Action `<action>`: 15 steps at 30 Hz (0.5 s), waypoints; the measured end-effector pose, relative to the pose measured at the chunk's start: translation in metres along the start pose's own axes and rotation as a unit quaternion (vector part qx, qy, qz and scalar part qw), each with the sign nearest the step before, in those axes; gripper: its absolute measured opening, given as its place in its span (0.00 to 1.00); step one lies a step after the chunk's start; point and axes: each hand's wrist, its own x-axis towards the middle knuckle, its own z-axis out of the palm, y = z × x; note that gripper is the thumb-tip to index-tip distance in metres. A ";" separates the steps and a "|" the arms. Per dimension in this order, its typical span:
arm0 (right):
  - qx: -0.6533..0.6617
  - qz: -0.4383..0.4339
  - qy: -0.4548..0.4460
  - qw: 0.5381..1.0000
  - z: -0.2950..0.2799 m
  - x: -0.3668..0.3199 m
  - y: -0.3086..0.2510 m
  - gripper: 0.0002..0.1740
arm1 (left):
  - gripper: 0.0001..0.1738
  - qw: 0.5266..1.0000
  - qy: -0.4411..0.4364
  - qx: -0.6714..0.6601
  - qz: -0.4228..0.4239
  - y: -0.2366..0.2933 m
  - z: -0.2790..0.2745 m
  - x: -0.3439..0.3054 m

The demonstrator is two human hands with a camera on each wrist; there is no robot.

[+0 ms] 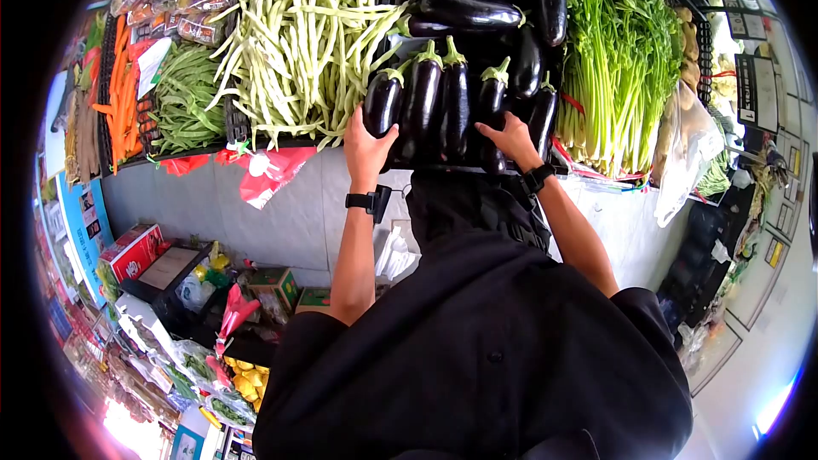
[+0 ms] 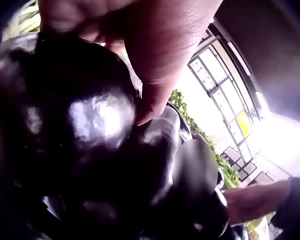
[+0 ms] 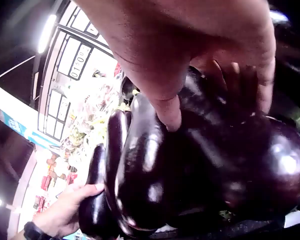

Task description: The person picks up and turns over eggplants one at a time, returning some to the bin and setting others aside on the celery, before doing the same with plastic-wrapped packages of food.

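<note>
Several glossy dark eggplants [image 1: 423,102] lie in a black crate, a front row with green stems pointing away. The left hand [image 1: 368,146] grips the leftmost eggplant [image 1: 383,105], thumb on its right side; in the left wrist view the hand [image 2: 155,45] covers the top of a large eggplant [image 2: 65,115]. At the row's right part, the right hand [image 1: 514,140] has its thumb on an eggplant [image 1: 492,102]. The right wrist view shows that hand [image 3: 190,45] with thumb and fingers bent around an eggplant [image 3: 205,115]; its fingertips are partly hidden between eggplants.
Pale green beans [image 1: 298,51] lie left of the eggplants, with green pods [image 1: 187,94] and carrots [image 1: 125,102] farther left. Leafy celery-like stalks [image 1: 609,77] stand to the right. A plastic bag [image 1: 686,145] hangs at the right edge. Boxes [image 1: 132,253] sit low at left.
</note>
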 end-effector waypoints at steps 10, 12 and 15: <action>-0.025 0.027 0.085 0.996 0.001 -0.003 -0.006 0.41 | 0.42 0.998 -0.028 -0.035 -0.052 0.011 0.007 0.016; -0.067 0.035 0.085 0.993 0.006 0.001 -0.013 0.41 | 0.42 0.998 -0.031 0.002 -0.053 0.006 0.011 0.017; -0.077 0.032 0.063 0.995 0.009 -0.005 -0.017 0.40 | 0.44 0.996 -0.029 0.054 -0.063 0.003 0.014 0.015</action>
